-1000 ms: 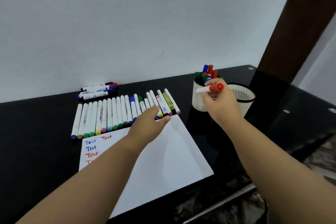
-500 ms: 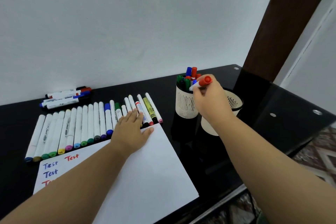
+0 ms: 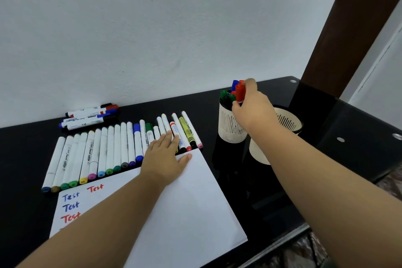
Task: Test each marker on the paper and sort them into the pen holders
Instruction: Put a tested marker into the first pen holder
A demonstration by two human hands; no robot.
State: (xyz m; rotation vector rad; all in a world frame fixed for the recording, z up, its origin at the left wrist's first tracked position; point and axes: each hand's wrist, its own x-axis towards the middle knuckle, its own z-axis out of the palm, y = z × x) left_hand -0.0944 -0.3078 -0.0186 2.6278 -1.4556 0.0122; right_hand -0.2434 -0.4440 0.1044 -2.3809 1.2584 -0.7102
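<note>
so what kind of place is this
Probably a home desk or study corner: a glossy black table against a plain white wall, with a row of markers, test paper and mesh pen holders.

Markers [image 3: 121, 148] behind paper [image 3: 185, 202]; pen holders [image 3: 230, 128] to its right

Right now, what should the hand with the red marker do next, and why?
Probably let go. The right hand holds the red marker upright with its cap on top, right over the pen holder that already has markers standing in it. It looks nearly in, so opening the fingers should drop it among them. The left hand lies flat on the paper.
</note>
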